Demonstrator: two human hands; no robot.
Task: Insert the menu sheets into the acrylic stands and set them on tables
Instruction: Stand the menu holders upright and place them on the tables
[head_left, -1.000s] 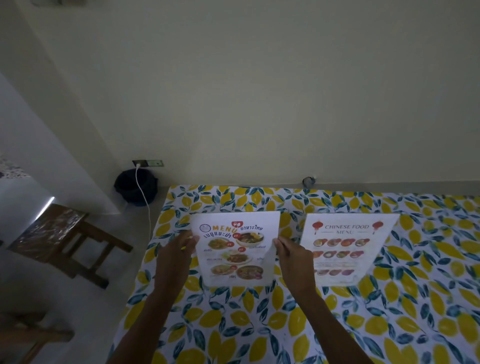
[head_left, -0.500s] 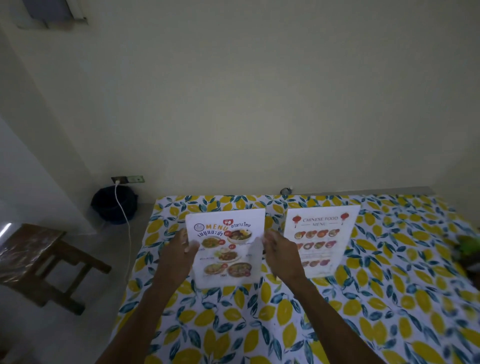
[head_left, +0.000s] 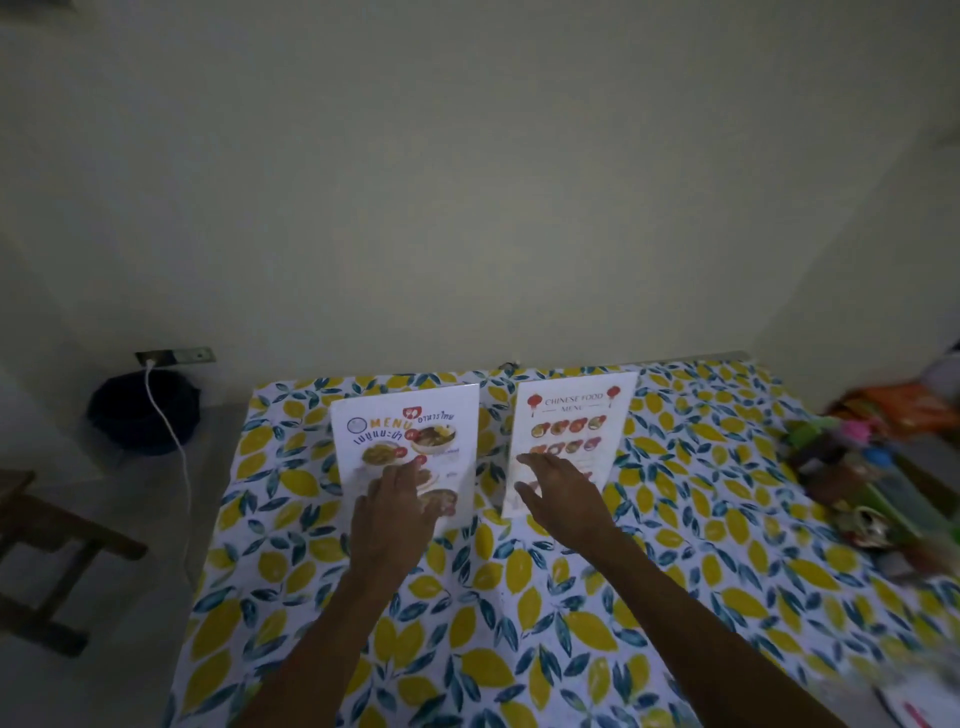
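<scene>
Tablecloth (head_left: 467, 649): glossy, printed with yellow lemons and blue-green leaves on white, spread flat over a table pushed against a plain pale wall (head_left: 467, 182).

Thai menu stand (head_left: 410, 441): upright rectangular sheet, white with food photographs and orange "MENU" lettering, standing on the cloth near the far edge. Its lower part is covered by the left hand (head_left: 392, 514); the acrylic itself is hard to tell from the paper.

Chinese food menu stand (head_left: 574, 415): like shape, red lanterns at the top corners, rows of small dishes, just beside the first and apart from it. Its lower half is blocked by the right hand (head_left: 563, 493).

Left hand: fingers spread, gripping nothing, held in front of the Thai sheet; contact cannot be judged.

Right hand: fingers apart, empty, likewise in front of the Chinese sheet.

Clutter (head_left: 857, 467) at the right edge: blurred, colourful, not identifiable.

Wooden stool (head_left: 47, 545) on the floor at left, cut off by the frame.

Dark round bin (head_left: 143, 410) by the wall, with a white cable (head_left: 176, 457) running from a wall socket (head_left: 174, 356).
</scene>
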